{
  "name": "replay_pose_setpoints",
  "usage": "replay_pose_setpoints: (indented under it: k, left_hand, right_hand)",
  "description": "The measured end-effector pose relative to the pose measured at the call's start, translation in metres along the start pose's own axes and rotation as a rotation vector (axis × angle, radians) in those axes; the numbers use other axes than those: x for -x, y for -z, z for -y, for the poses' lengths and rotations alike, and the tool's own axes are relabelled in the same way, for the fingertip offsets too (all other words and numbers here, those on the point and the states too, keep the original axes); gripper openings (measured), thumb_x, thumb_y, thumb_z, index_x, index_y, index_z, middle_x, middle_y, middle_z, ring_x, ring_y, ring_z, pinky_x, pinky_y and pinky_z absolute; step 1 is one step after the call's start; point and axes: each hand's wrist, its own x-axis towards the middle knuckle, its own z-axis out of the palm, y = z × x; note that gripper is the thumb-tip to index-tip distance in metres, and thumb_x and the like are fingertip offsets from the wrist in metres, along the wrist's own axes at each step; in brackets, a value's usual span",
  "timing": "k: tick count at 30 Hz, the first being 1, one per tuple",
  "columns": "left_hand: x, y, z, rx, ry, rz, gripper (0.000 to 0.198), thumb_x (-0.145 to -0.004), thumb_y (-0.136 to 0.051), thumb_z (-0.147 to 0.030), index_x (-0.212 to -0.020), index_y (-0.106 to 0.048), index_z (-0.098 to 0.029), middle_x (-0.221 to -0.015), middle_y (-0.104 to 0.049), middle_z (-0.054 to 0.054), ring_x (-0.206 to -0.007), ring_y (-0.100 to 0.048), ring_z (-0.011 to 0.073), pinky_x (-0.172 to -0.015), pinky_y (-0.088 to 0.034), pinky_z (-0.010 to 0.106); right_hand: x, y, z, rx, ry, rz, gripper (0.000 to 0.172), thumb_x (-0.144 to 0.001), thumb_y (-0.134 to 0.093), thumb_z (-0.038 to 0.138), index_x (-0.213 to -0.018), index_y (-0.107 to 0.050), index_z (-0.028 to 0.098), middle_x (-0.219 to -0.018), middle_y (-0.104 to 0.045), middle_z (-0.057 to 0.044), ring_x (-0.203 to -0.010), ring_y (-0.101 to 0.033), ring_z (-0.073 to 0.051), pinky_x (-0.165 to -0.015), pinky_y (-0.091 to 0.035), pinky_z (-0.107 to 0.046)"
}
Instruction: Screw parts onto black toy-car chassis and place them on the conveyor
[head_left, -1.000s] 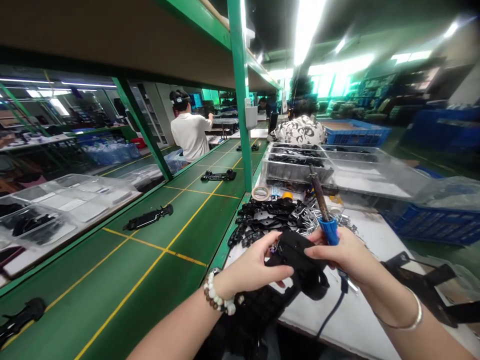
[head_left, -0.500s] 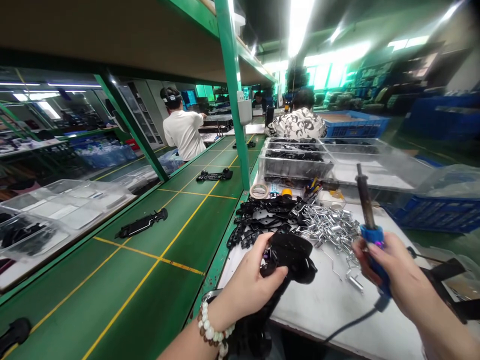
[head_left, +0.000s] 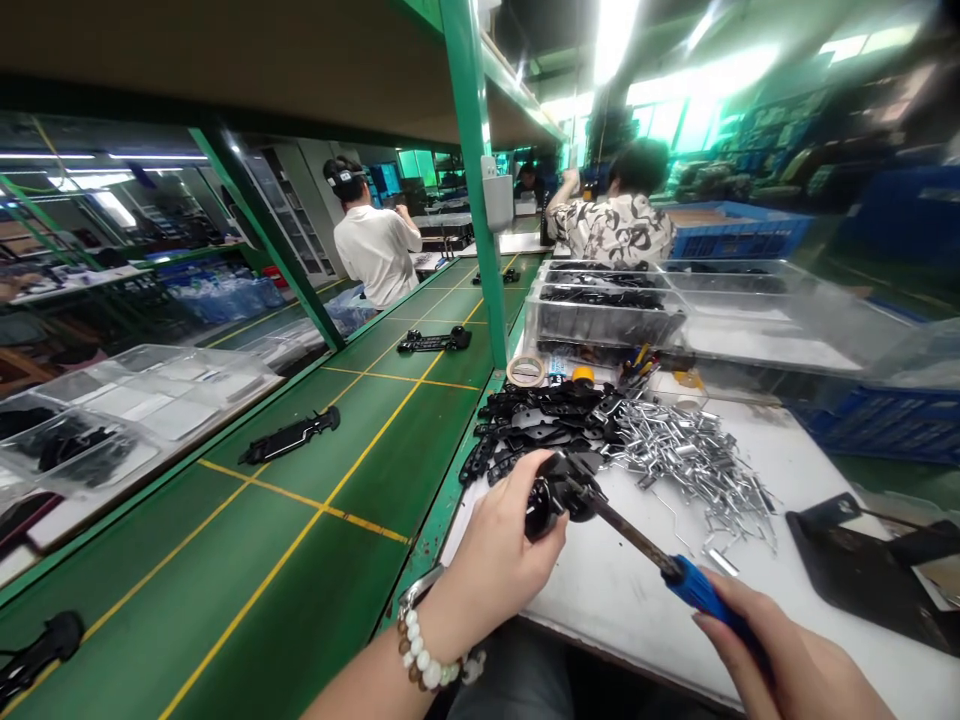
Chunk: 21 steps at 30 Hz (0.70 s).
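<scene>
My left hand [head_left: 501, 552] is closed round a black plastic part [head_left: 561, 488], held above the near edge of the white bench [head_left: 645, 600]. My right hand [head_left: 780, 660], low at the right, grips the blue handle of a soldering iron [head_left: 701, 592]. Its dark shaft slants up and left, and the tip touches the black part. Just beyond lie a heap of black plastic parts [head_left: 536, 425] and a heap of small metal pieces [head_left: 690, 455].
A green conveyor belt [head_left: 322, 470] with yellow lines runs on the left and carries long black parts [head_left: 289, 435]. Clear bins [head_left: 604, 318] stand behind the heaps, a black stand [head_left: 862, 565] at right. Two people work farther along the line.
My right hand swung the soldering iron down from upright, and its tip now meets the black part. The left hand has turned the part and lifted it slightly.
</scene>
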Motion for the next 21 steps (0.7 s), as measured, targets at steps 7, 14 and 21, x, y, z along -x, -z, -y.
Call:
replay_pose_setpoints:
  k: [7,14,21]
  left_hand:
    - [0.002,-0.001,-0.001,-0.097,-0.038,0.027,0.047,-0.078,-0.058,-0.016,-0.123,-0.053,-0.025,-0.116,-0.06,0.007,-0.109,-0.053,0.0272,-0.098,-0.036,0.034]
    - [0.0,-0.002,-0.001,-0.094,-0.037,0.018,0.046,-0.077,-0.059,-0.016,-0.122,-0.053,-0.026,-0.114,-0.061,0.006,-0.108,-0.054,0.0265,-0.097,-0.037,0.033]
    - [0.001,-0.005,0.002,-0.068,-0.014,-0.025,0.046,-0.076,-0.061,-0.017,-0.121,-0.054,-0.026,-0.114,-0.062,0.006,-0.108,-0.054,0.026,-0.098,-0.037,0.033]
  right_hand:
    - [-0.004,0.0,0.001,-0.016,0.031,0.013,0.024,-0.094,-0.039,0.036,-0.108,-0.048,0.019,-0.077,-0.069,-0.006,-0.057,-0.066,-0.017,-0.049,-0.051,-0.019]
    - [-0.001,0.0,0.001,0.0,0.056,0.009,0.025,-0.093,-0.04,0.035,-0.109,-0.049,0.018,-0.082,-0.07,-0.007,-0.062,-0.068,-0.018,-0.053,-0.052,-0.02]
    - [0.008,-0.003,0.008,0.06,0.051,-0.081,0.035,-0.088,-0.053,0.025,-0.122,-0.048,0.018,-0.094,-0.07,-0.009,-0.075,-0.068,-0.022,-0.065,-0.052,-0.027]
